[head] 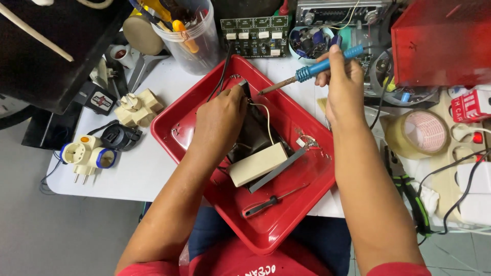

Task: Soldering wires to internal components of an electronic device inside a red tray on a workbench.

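Bench (153, 168): white, cluttered, seen from above; grey floor at near left.
Tray (286, 225): red, set cornerwise at bench middle, near corner hanging over the bench edge.
Left hand (220, 120): inside the tray, grip clamped on a small dark part (244, 87) at the far end of a dark block (255, 135); white wire (266, 120) looping just right of the fingers.
Right hand (345, 84): above the tray's far right rim, grip closed around the blue handle of a soldering iron (307, 73).
Iron tip: pointing left, just beside the dark part; contact not clear.
Cream box (258, 164): lying in the tray, near side of the dark block, touching it.
Grey strip (279, 170): flat, slanted along the box's right edge.
Screwdriver (271, 201): black-handled, lying loose in the tray's near part.
Left of tray: cream adapter (138, 107), black plug (120, 137), white-and-blue adapter (89, 156).
Far side: clear cup (197, 41) of tools, green circuit board (255, 36).
Right side: tape roll (419, 134), red box (442, 41), green-handled pliers (411, 197).
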